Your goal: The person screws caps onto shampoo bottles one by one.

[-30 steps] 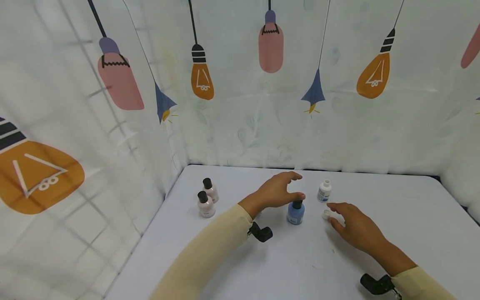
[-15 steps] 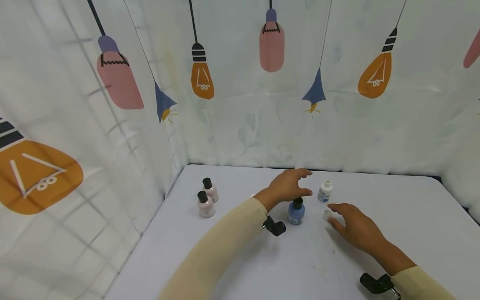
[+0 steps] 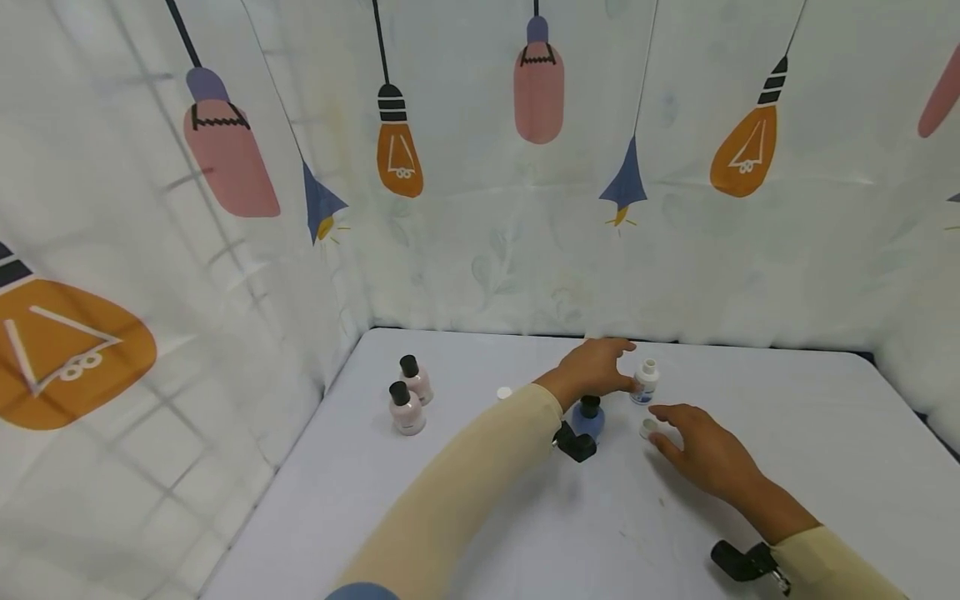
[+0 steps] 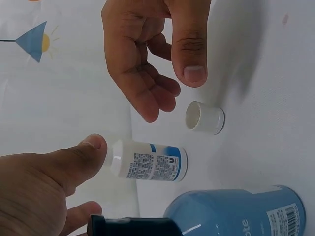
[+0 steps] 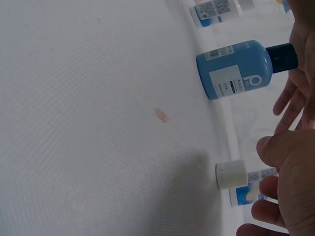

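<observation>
A small white bottle point(image 3: 646, 383) with a blue-and-white label stands uncapped near the back of the table. My left hand point(image 3: 595, 368) reaches to its left side, thumb and fingers spread apart. In the left wrist view, the left thumb point(image 4: 93, 147) overlaps the bottle's neck; whether it touches, I cannot tell. Nearer to me lies a white cap point(image 4: 205, 118), hollow side up. Beside that cap hovers my right hand point(image 3: 701, 454), fingers loosely bent and holding nothing. A blue bottle point(image 5: 236, 70) with a black cap stands under my left wrist, partly hidden in the head view.
Two pale pink bottles point(image 3: 407, 412) with black caps stand at the table's left. Another white-topped bottle point(image 3: 504, 392) is mostly hidden behind the left sleeve; its labelled body point(image 5: 215, 12) shows in the right wrist view. Printed curtains point(image 3: 465, 250) hang along the table's back and left.
My left hand has moved right, from above the blue bottle to the white bottle. My right hand has stayed beside the cap.
</observation>
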`<state>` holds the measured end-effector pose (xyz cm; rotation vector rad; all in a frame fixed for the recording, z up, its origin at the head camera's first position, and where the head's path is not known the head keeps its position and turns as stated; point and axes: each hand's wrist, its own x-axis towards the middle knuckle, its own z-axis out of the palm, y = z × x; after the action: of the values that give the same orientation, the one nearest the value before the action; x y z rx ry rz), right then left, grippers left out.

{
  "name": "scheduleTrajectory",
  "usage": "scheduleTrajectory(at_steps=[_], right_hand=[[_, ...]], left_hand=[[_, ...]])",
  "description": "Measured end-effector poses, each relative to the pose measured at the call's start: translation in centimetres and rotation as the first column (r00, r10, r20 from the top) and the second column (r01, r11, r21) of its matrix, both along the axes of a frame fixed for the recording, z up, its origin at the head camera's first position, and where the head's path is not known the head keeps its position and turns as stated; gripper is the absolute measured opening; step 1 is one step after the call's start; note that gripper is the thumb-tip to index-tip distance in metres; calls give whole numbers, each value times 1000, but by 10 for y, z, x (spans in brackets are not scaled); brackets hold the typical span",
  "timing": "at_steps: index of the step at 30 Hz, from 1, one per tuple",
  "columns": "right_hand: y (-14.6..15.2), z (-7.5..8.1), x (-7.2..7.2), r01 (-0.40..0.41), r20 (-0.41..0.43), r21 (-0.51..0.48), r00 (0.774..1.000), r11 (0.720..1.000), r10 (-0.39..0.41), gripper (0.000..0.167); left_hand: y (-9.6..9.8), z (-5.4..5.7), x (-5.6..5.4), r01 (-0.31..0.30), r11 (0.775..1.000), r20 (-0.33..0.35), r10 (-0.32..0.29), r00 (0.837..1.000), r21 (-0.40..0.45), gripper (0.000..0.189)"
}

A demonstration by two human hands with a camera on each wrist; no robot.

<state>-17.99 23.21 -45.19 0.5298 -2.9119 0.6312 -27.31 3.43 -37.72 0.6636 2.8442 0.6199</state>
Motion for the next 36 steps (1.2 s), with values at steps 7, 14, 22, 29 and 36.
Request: scheduleTrajectory(at_steps=[7, 14, 22, 29, 36], right_hand=[[0, 0, -1, 4, -6, 3, 1000, 1000, -4, 47], [2, -3, -5, -2, -35, 3, 999, 1000, 2, 45], [3, -4, -5, 4, -14, -12, 1000, 1000, -5, 44], [4, -4, -5, 12, -22, -9, 1000, 1000, -12, 44], [2, -6, -8, 19, -19, -3, 1000, 1000, -19, 44]], left_hand=[[6, -7, -5, -11, 1000, -5, 11, 1000, 11, 62], [14, -11, -9, -8, 1000, 11, 8, 1000, -2, 58], [19, -16, -12, -48, 997, 19, 49, 999, -59, 58], [25, -17, -16, -55, 995, 14, 56, 998, -84, 58], [28, -19, -20, -72, 993, 41, 76, 996, -89, 58]])
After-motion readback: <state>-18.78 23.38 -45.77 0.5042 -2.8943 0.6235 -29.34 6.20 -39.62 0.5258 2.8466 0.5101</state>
